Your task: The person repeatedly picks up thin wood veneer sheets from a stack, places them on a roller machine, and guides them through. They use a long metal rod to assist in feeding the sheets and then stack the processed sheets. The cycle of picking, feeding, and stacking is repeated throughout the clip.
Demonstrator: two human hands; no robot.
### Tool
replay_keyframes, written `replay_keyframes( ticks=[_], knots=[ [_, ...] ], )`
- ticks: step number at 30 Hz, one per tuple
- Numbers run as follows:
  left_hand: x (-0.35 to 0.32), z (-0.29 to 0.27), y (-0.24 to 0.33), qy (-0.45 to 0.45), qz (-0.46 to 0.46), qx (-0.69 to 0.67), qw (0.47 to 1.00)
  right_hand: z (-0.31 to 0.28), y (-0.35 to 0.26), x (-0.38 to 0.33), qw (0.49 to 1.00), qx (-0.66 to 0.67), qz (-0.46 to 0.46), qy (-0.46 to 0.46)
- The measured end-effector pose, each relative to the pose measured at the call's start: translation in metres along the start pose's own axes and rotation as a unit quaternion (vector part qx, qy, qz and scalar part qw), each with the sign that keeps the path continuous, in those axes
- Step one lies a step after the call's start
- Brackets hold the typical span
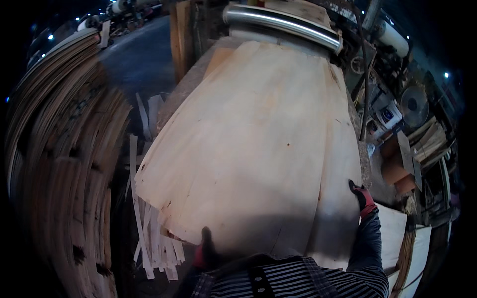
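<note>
A large pale sheet of wood veneer (258,129) spreads out in front of me, with a small dark knot and long cracks along its right part. My left hand (202,251), in a dark and red glove, grips the near edge at the left. Its thumb lies on top, and the other fingers are hidden. My right hand (365,199), gloved the same way, holds the right edge near the lower corner, its thumb over the top face. Part of the near edge is hidden by my striped clothing.
A shiny metal roller (283,27) spans the far end of the worktable (194,74). Tall stacks of veneer (64,164) stand at the left, with narrow offcut strips (154,243) beside them. At the right are a cardboard box (395,164), a round fan-like disc (415,105) and more sheets (392,226).
</note>
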State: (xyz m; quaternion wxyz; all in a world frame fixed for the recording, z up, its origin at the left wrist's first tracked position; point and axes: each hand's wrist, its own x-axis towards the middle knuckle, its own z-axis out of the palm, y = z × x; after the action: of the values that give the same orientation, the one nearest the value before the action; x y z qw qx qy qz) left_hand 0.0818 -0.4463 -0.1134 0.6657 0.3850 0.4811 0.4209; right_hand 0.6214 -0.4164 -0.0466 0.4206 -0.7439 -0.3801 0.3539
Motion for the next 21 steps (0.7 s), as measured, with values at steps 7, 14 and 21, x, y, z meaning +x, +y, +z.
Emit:
replay_keyframes(
  ticks=[7,14,21],
  knots=[
    [0.13,-0.027,0.034,0.003,0.223,0.392,0.893,0.014,-0.037,0.116,0.989,-0.138,0.03,0.045],
    [0.253,-0.096,0.005,-0.232,0.267,0.336,0.873,0.069,-0.148,0.187,0.783,-0.57,-0.127,0.215],
    [0.385,-0.189,0.199,0.157,0.164,0.619,0.751,0.303,-0.175,0.082,0.799,-0.524,-0.28,-0.096]
  ],
)
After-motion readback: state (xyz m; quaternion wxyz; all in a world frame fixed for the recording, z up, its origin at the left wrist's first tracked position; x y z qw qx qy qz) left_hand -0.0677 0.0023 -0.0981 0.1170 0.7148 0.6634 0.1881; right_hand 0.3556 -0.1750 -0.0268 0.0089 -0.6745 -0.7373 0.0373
